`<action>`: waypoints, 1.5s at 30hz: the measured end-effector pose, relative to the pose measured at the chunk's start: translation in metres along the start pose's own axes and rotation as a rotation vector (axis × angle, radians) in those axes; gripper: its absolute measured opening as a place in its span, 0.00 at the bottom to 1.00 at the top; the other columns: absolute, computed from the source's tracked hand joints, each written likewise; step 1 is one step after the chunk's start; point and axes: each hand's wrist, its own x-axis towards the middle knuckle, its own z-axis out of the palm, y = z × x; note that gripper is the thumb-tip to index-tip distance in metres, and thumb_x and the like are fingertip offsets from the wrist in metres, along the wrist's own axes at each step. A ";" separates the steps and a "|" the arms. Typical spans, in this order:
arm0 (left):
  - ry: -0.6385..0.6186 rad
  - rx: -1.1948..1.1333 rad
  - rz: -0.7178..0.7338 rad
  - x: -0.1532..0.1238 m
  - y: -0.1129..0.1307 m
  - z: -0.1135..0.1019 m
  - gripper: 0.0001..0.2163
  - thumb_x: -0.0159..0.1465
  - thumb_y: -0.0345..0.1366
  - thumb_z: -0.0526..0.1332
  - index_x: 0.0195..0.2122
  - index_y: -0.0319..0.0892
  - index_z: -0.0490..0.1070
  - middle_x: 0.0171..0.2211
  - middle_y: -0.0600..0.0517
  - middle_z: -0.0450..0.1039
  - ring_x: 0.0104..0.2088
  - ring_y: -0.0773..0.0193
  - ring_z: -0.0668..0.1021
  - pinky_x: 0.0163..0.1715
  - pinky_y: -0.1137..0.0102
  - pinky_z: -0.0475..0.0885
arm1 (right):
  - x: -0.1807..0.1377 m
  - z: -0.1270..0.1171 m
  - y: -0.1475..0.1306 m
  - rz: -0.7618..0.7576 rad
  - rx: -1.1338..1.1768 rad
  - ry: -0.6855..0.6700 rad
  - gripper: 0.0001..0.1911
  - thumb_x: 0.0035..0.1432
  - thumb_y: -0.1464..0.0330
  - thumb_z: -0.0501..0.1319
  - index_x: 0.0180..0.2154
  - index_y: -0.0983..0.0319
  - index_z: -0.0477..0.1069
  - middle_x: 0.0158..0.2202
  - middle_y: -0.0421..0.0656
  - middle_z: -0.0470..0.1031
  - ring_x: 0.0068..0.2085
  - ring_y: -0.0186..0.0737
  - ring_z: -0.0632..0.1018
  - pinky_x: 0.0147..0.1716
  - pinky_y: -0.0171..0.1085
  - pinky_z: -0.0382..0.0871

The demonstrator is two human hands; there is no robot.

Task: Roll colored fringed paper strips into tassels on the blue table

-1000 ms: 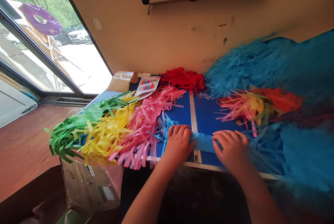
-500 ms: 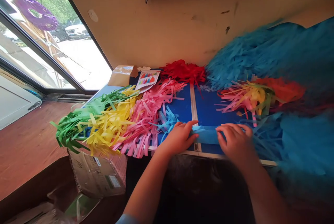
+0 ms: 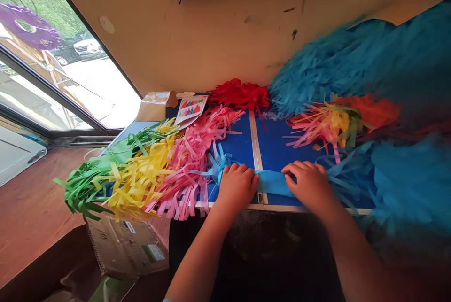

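Observation:
A light-blue tissue-paper tassel lies along the front edge of the blue table. Its flat middle stretches between my two hands, and fringed strips spread out beyond each of them. My left hand is closed over the tassel's left part, fingers curled together. On the other side, my right hand grips the paper with bent fingers and thumb. Pink fringe lies just left of my left hand, with yellow fringe and green fringe further left.
Red fringe and a printed card sit at the back. Multicoloured fringe lies right of the table's metal seam. A big blue fringe heap rises along the wall. Below left stands an open cardboard box.
My left hand has come down from raised, spread fingers to closed over the tassel. The right hand stays on the paper. The whole view has shifted a little.

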 end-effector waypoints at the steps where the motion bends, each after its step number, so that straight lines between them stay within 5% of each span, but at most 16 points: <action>1: 0.001 -0.002 -0.021 -0.001 0.001 -0.002 0.16 0.66 0.41 0.46 0.29 0.42 0.69 0.31 0.49 0.71 0.36 0.56 0.71 0.36 0.60 0.63 | 0.001 0.000 0.000 0.008 -0.001 -0.017 0.12 0.53 0.74 0.50 0.30 0.57 0.71 0.31 0.39 0.74 0.35 0.40 0.70 0.38 0.40 0.53; 6: -0.006 0.039 -0.132 -0.004 0.005 -0.007 0.16 0.66 0.40 0.48 0.28 0.41 0.70 0.30 0.46 0.71 0.37 0.52 0.71 0.37 0.57 0.63 | 0.005 0.000 0.001 0.006 0.012 -0.071 0.13 0.53 0.74 0.52 0.31 0.55 0.73 0.32 0.38 0.74 0.36 0.39 0.70 0.39 0.41 0.55; 9: 0.027 0.005 -0.062 -0.005 0.005 -0.006 0.11 0.64 0.37 0.51 0.31 0.41 0.70 0.32 0.48 0.71 0.37 0.55 0.71 0.39 0.59 0.63 | 0.006 -0.002 0.001 -0.007 0.035 -0.031 0.11 0.54 0.69 0.54 0.35 0.56 0.73 0.35 0.39 0.73 0.38 0.40 0.71 0.41 0.43 0.56; 12: 0.205 -0.101 0.048 -0.010 0.003 -0.007 0.09 0.65 0.37 0.51 0.33 0.44 0.70 0.35 0.51 0.72 0.39 0.59 0.71 0.42 0.62 0.61 | 0.003 -0.011 0.001 -0.092 0.089 0.061 0.10 0.54 0.65 0.55 0.37 0.56 0.72 0.39 0.40 0.72 0.41 0.41 0.71 0.49 0.47 0.54; 17: 0.485 -0.154 0.249 -0.027 -0.003 -0.017 0.09 0.63 0.36 0.54 0.42 0.47 0.69 0.41 0.54 0.75 0.42 0.61 0.71 0.47 0.62 0.57 | -0.015 -0.035 -0.009 -0.324 0.055 0.263 0.10 0.57 0.72 0.52 0.27 0.57 0.69 0.39 0.38 0.75 0.47 0.41 0.70 0.56 0.51 0.45; 22: 0.255 -0.080 0.357 -0.035 0.007 -0.009 0.17 0.63 0.43 0.53 0.50 0.43 0.65 0.52 0.51 0.69 0.51 0.59 0.70 0.51 0.63 0.58 | -0.035 -0.030 -0.022 -0.347 -0.090 0.237 0.14 0.57 0.77 0.49 0.27 0.59 0.69 0.33 0.38 0.77 0.43 0.40 0.73 0.52 0.46 0.51; 28: 0.089 -0.079 0.401 -0.032 0.017 0.018 0.16 0.65 0.38 0.50 0.51 0.40 0.66 0.53 0.51 0.68 0.55 0.59 0.68 0.53 0.63 0.63 | -0.043 -0.009 -0.014 -0.326 0.023 0.111 0.17 0.57 0.78 0.44 0.34 0.62 0.71 0.39 0.43 0.77 0.44 0.39 0.75 0.51 0.44 0.56; 32: 0.107 -0.088 0.386 -0.033 0.010 0.013 0.14 0.65 0.36 0.52 0.49 0.40 0.68 0.51 0.49 0.69 0.52 0.57 0.70 0.52 0.60 0.66 | -0.041 -0.015 -0.008 -0.352 0.170 0.028 0.13 0.57 0.74 0.50 0.37 0.60 0.71 0.43 0.41 0.75 0.47 0.39 0.74 0.50 0.44 0.59; 39: 0.291 -0.145 0.589 -0.032 0.012 0.007 0.12 0.64 0.35 0.53 0.47 0.38 0.68 0.46 0.49 0.73 0.47 0.61 0.74 0.48 0.62 0.70 | -0.036 -0.026 -0.003 -0.294 0.341 -0.063 0.09 0.56 0.72 0.54 0.30 0.59 0.72 0.40 0.41 0.76 0.46 0.40 0.73 0.49 0.46 0.58; 45: 0.259 -0.174 0.568 -0.029 0.005 0.013 0.12 0.65 0.29 0.48 0.44 0.38 0.69 0.39 0.48 0.77 0.41 0.60 0.78 0.43 0.62 0.73 | -0.037 -0.022 0.006 -0.385 0.460 -0.065 0.02 0.52 0.71 0.60 0.28 0.59 0.71 0.38 0.37 0.77 0.44 0.37 0.73 0.50 0.43 0.56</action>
